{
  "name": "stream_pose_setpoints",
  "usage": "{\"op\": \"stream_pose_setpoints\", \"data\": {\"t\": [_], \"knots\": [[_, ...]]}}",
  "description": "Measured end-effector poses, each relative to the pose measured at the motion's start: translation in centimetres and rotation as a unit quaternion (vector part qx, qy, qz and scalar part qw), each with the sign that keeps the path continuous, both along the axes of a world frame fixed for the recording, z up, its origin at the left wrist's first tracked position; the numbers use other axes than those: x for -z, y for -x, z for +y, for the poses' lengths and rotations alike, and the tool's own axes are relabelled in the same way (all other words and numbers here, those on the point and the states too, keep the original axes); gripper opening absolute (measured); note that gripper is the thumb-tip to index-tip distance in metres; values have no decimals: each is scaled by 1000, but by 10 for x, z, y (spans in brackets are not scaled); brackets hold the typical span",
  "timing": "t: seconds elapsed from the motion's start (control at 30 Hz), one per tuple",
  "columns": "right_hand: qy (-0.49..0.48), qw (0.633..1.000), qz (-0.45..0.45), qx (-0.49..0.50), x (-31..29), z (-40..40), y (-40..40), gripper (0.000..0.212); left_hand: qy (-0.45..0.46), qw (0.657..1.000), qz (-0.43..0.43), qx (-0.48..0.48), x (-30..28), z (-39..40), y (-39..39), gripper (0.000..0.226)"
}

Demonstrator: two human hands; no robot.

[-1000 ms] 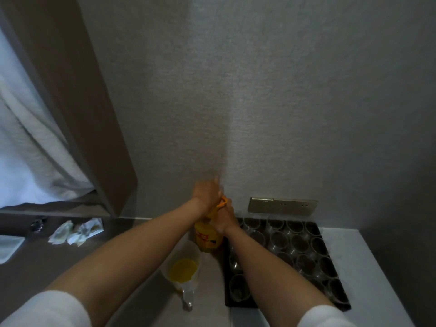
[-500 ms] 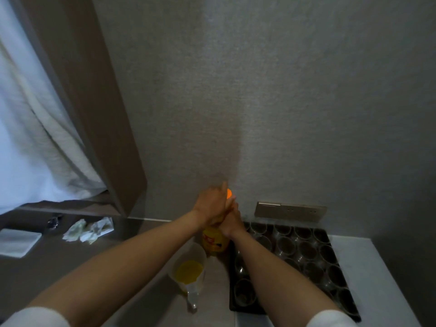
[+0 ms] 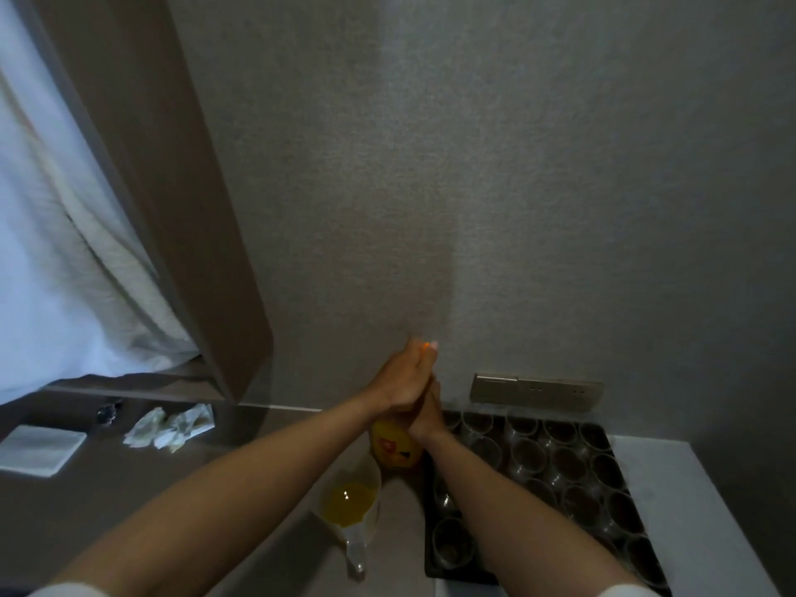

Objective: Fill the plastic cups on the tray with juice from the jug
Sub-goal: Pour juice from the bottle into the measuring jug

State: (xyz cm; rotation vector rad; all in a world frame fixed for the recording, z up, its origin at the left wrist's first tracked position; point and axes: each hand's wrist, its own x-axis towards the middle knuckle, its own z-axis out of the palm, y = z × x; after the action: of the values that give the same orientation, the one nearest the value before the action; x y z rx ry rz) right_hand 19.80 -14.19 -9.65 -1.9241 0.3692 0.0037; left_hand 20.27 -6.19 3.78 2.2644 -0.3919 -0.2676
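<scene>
A yellow juice bottle (image 3: pixel 394 451) with a red label stands on the counter by the wall. My left hand (image 3: pixel 402 379) covers its top, and its fingers wrap the orange cap (image 3: pixel 424 346), which shows only as a sliver. My right hand (image 3: pixel 427 417) grips the bottle's neck just below. A clear jug (image 3: pixel 349 498) with a little orange juice sits in front of the bottle, its handle toward me. To the right lies a black tray (image 3: pixel 432 568) packed with several clear plastic cups (image 3: pixel 560 463); no juice is visible in them.
A brass socket plate (image 3: pixel 536 392) sits on the wall behind the tray. Crumpled tissues (image 3: pixel 170 426), a folded white cloth (image 3: pixel 41 449) and a small dark object (image 3: pixel 107 412) lie at the left. A wooden panel (image 3: pixel 181 209) and a white curtain (image 3: pixel 56 273) rise on the left.
My left hand has turned on the cap, its fingers now reaching further up over it. My right hand keeps its hold on the neck. The view has shifted slightly.
</scene>
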Motion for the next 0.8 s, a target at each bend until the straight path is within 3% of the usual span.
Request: {"op": "stream_pose_setpoints", "data": {"t": [0.07,0.1,0.23,0.47,0.63,0.73,0.8], "knots": [[-8,1000,8,24,-3,2,-1,123,38,999,20,-21,-11,4,-5,38],[-30,998,37,29,-6,5,0,128,45,998,25,-27,-15,5,-7,38],[9,999,45,10,-16,7,7,100,44,997,49,-34,-25,10,-16,50],[-49,998,-19,-16,-37,0,13,87,79,996,27,-33,-52,24,-22,54],[-103,992,-62,-49,-55,-13,30,122,148,988,-15,-50,-90,28,-12,48],[-61,991,-80,-93,-56,-19,46,136,173,983,-27,-61,-125,25,-6,54],[-37,989,-109,-88,-61,-21,57,139,191,979,-32,-55,-147,18,3,46]]}}
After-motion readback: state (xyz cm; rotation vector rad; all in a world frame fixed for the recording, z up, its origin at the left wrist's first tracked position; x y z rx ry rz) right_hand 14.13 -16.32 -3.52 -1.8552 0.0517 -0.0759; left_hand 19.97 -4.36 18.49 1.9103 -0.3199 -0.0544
